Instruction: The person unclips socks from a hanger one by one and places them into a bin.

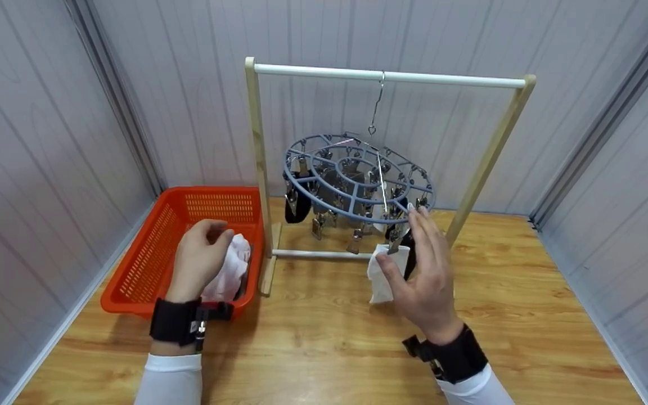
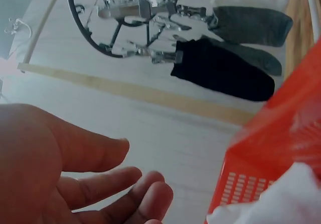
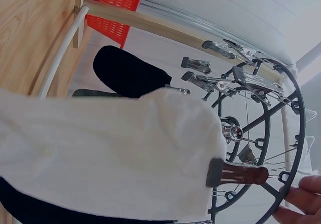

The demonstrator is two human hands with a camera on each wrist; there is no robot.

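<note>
White sock point(image 1: 381, 278) hangs from the near right edge of the round hanger point(image 1: 354, 198), caught by a brown-handled clip point(image 3: 243, 174). Right hand point(image 1: 428, 281): fingers extended, let go of the sock, tips at the hanger's rim; we cannot settle whether they touch it. In the head view the thumb tip overlaps the sock's left edge. Left hand point(image 1: 197, 259): fingers loosely bent, thumb apart, grasping nothing, above the red basket point(image 1: 133, 307). Pale cloth point(image 1: 231, 275) lies toward the basket's right edge, beside that hand; partly covered by it, so we cannot make out its shape.

Black sock point(image 1: 298, 205) hangs at the hanger's left edge; grey socks point(image 2: 251, 25) behind are half hidden by ring and clips. In the right wrist view the white sock runs off the left edge, blurred, covering part of another dark one; only fingertips show there.
</note>
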